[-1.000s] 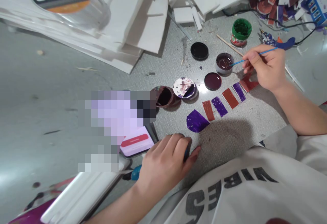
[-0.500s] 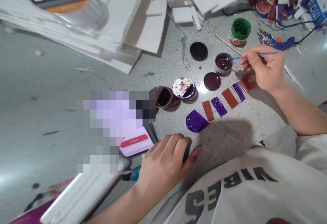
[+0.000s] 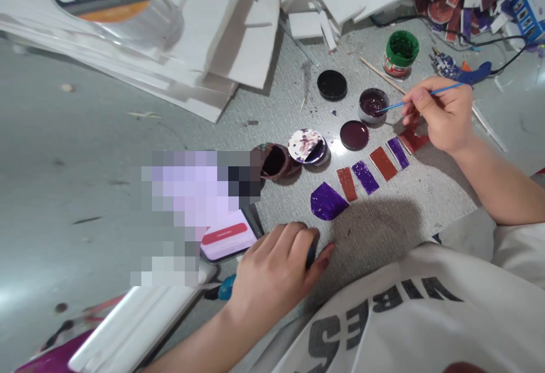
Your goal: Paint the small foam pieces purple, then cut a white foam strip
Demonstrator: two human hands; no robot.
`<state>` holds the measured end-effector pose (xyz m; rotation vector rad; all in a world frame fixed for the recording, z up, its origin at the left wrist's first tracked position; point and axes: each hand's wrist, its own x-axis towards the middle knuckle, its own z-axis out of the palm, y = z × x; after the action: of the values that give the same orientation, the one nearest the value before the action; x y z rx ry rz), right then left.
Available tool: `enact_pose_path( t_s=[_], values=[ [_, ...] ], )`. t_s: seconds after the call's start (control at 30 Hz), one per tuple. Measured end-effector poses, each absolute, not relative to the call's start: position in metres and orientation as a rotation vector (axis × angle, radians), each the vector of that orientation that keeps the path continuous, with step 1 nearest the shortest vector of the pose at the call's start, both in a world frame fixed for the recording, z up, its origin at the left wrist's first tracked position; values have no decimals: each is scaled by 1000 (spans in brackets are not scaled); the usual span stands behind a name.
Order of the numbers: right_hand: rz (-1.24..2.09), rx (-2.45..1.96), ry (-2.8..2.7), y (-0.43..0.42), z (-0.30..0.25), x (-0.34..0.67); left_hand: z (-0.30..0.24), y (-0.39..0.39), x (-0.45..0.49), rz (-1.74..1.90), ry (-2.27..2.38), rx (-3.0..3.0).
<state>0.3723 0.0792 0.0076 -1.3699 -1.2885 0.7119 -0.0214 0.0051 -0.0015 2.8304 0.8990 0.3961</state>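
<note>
My right hand [image 3: 443,110] pinches a thin blue paintbrush [image 3: 395,105], its tip dipped in a small pot of dark maroon paint [image 3: 373,113]. A lid coated with maroon paint [image 3: 354,135] lies beside the pot. Below them runs a row of painted pieces, among them a brown rectangle [image 3: 383,163], a speckled purple rectangle [image 3: 365,177] and a rounded purple piece [image 3: 327,201]. My left hand [image 3: 275,265] rests on the table with curled fingers over a mostly hidden object. Bluish parts of something [image 3: 227,288] show by its wrist and dark blue shows near the thumb.
Left of the pot stand a paint-smeared white-topped jar [image 3: 307,147] and a dark open jar [image 3: 275,163]. Farther back are a black lid [image 3: 332,85], a green paint jar [image 3: 401,53] and a blue-handled corded tool [image 3: 474,72]. White boards [image 3: 238,38] and a phone [image 3: 230,241] lie leftward.
Within the pot, the brush tip has shifted slightly toward me, tilting the brush more steeply. My left hand stays in place.
</note>
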Motion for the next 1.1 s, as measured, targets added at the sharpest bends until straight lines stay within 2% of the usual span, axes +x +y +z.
enact_pose_path(
  t_s=[0.7,1.1],
  values=[
    [493,-1336,-1416,81,1,376,-2,4,-23,412,897,2846],
    [474,-1331,-1397,78,4,376,-5,4,-24,426,904,2837]
  ],
)
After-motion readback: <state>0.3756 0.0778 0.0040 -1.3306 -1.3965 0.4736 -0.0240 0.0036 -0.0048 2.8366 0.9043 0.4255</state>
